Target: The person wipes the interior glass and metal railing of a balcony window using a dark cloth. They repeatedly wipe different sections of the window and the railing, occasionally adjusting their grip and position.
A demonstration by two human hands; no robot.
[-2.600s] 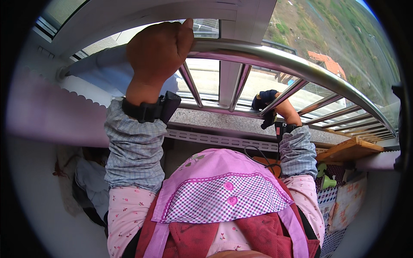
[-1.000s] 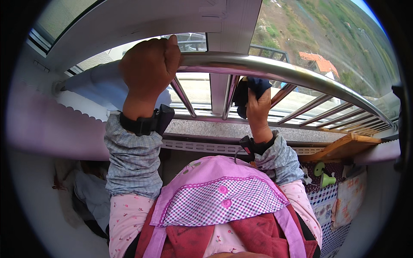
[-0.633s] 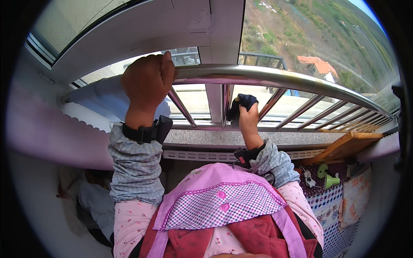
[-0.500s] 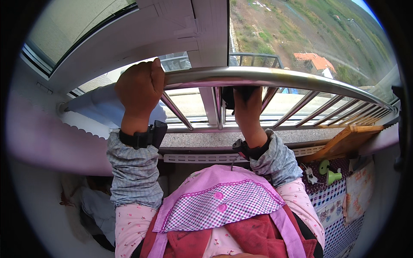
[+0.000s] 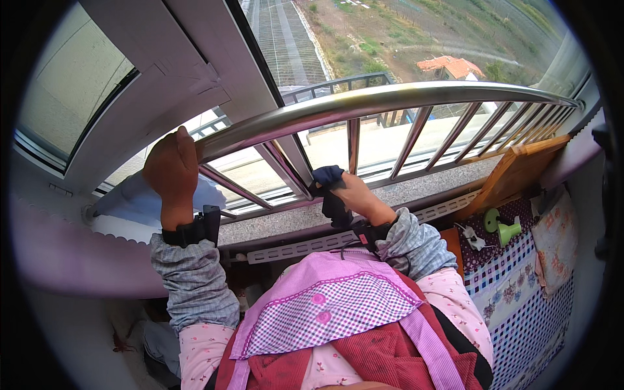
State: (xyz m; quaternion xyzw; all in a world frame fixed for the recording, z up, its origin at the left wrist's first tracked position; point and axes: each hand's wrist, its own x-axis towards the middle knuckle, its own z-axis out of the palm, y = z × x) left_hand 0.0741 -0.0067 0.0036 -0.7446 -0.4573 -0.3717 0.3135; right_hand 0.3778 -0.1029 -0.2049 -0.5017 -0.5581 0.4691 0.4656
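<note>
Steel handrail (image 5: 390, 96) gripped by the left hand (image 5: 172, 166); dark cloth (image 5: 327, 175) held in the right hand (image 5: 357, 195) near the balusters (image 5: 353, 143). Work judged unfinished; the portion completed cannot be told.

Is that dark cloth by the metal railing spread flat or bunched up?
Bunched up: the dark cloth is crumpled in the right hand, with a loose part hanging down.

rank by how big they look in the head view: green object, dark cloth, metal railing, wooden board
1. metal railing
2. wooden board
3. dark cloth, in the right hand
4. green object
</note>
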